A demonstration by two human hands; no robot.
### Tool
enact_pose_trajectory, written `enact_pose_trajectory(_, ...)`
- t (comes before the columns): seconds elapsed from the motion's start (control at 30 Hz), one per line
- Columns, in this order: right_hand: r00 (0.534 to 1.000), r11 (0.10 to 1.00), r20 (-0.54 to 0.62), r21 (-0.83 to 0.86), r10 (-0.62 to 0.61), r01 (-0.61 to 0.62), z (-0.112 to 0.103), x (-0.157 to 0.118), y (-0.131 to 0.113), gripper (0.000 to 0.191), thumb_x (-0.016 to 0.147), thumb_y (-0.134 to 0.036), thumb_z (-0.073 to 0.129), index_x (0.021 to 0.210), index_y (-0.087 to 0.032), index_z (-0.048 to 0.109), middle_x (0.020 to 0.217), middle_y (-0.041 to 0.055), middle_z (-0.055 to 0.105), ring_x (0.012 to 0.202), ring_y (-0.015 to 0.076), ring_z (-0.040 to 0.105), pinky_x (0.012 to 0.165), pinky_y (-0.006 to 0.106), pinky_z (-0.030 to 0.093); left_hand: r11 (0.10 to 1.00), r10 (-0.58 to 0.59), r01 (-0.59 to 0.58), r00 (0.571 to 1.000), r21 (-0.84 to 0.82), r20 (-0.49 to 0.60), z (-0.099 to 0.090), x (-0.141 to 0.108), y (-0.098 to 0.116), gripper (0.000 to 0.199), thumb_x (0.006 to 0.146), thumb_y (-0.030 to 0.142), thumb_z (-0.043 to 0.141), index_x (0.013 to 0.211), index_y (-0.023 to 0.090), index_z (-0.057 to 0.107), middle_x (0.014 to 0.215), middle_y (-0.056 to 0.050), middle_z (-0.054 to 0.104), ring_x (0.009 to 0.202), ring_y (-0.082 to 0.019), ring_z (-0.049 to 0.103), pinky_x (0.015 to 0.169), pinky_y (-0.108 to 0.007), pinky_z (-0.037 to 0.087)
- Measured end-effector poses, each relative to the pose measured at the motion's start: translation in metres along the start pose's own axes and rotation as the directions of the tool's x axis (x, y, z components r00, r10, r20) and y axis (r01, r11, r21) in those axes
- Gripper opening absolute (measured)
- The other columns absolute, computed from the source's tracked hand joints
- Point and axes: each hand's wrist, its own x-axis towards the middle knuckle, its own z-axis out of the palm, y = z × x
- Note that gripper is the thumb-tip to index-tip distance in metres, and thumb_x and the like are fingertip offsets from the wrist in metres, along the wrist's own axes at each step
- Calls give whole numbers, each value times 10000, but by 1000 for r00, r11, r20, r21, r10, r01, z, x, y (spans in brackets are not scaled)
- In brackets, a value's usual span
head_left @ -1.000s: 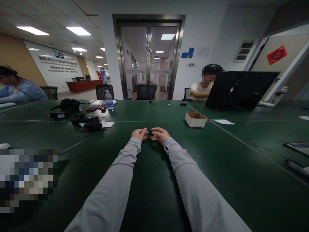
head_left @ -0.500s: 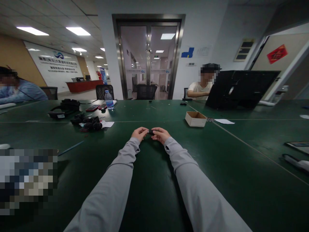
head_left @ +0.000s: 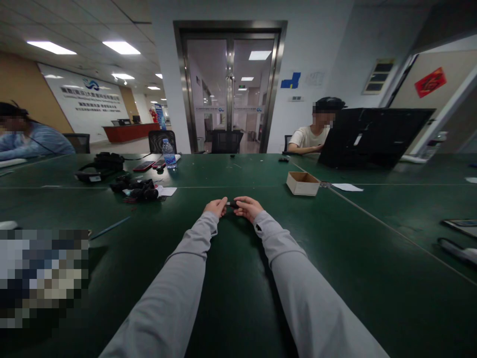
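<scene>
Between my two hands, just above the green table, is a small black stick with a silvery end point(head_left: 232, 204); its exact kind is too small to make out. My right hand point(head_left: 249, 208) pinches the black part between thumb and fingers. At the silvery end, the fingers of my left hand point(head_left: 215, 207) are pressed together and grip its tip. Both forearms, in light grey sleeves, reach forward over the table.
An open small box point(head_left: 303, 184) stands ahead on the right, with a paper sheet point(head_left: 347, 187) beside it. Black gear point(head_left: 137, 190), a water bottle point(head_left: 169, 155) and a headset point(head_left: 97, 168) are ahead left. A large monitor point(head_left: 376, 139) stands far right, a person point(head_left: 306, 138) behind it.
My left fingers have shifted on the small stick and closed more tightly together, and more of its silvery end shows between the hands. My right hand keeps its hold almost unmoved.
</scene>
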Motion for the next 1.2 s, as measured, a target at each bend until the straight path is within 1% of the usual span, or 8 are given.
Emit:
enact_pose_trajectory(0.17, 1000, 1000, 11, 15, -13, 13, -1, -1, 0, 114, 776, -35, 557, 855, -117, 571, 624, 51, 623, 507, 130, 609, 483, 202, 527, 990, 78, -73, 996, -118, 34, -1, -4, 2, 199, 716, 360, 524, 772, 170, 545, 586, 18, 549, 468, -81, 484, 390, -168, 344)
enact_pose_trajectory(0.3, 1000, 1000, 7, 10, -3, 3, -1, 0, 0, 124, 792, -14, 518, 859, -109, 561, 622, 65, 628, 492, 129, 605, 477, 199, 524, 983, 125, -118, 991, -142, 40, -2, -6, 4, 245, 758, 363, 469, 861, 158, 553, 458, 52, 458, 374, -66, 394, 385, -172, 314)
enact_pose_trajectory(0.43, 1000, 1000, 26, 21, -7, 7, -2, 1, 1, 119, 794, -21, 525, 864, -109, 561, 612, 62, 625, 499, 131, 608, 483, 202, 525, 962, 215, -205, 976, -179, 34, -2, -7, 4, 271, 681, 255, 577, 929, 150, 552, 551, 45, 494, 446, -57, 427, 433, -166, 336)
enact_pose_trajectory(0.57, 999, 1000, 41, 23, -17, 16, -3, 2, 2, 104, 761, -53, 597, 842, -115, 574, 618, 56, 624, 507, 134, 610, 488, 206, 528, 962, 212, -194, 974, -192, 82, -1, -5, 2, 246, 773, 294, 448, 918, 129, 559, 530, 20, 498, 465, -82, 450, 431, -184, 333)
enact_pose_trajectory(0.7, 999, 1000, 43, 27, -17, 16, -3, 2, 3, 102, 761, -45, 591, 834, -114, 577, 613, 57, 623, 497, 131, 605, 479, 203, 524, 954, 257, -242, 964, -177, 66, -1, -4, 1, 248, 681, 199, 555, 922, 143, 572, 611, 15, 541, 529, -80, 475, 497, -186, 368)
enact_pose_trajectory(0.83, 999, 1000, 41, 19, -9, 8, -2, 2, 2, 102, 761, -37, 582, 826, -115, 580, 582, 45, 611, 487, 131, 601, 465, 200, 519, 964, 226, -214, 972, -159, 62, -1, -3, 0, 249, 767, 287, 445, 919, 142, 578, 521, 23, 499, 446, -83, 426, 446, -199, 332)
enact_pose_trajectory(1.1, 999, 1000, 38, 16, 1, -1, -1, 0, 0, 107, 764, -23, 562, 816, -115, 577, 579, 44, 612, 482, 129, 599, 457, 196, 517, 971, 209, -200, 977, -129, 54, 0, -3, -3, 278, 773, 309, 431, 954, 154, 574, 514, 27, 501, 435, -79, 418, 445, -192, 334)
enact_pose_trajectory(1.2, 999, 1000, 32, 18, -3, 3, -1, 0, 0, 113, 766, -18, 552, 821, -113, 579, 580, 45, 613, 480, 126, 598, 457, 194, 517, 956, 279, -275, 960, -103, 21, -1, -4, -3, 307, 680, 226, 556, 980, 167, 564, 582, 34, 515, 489, -66, 446, 490, -176, 358)
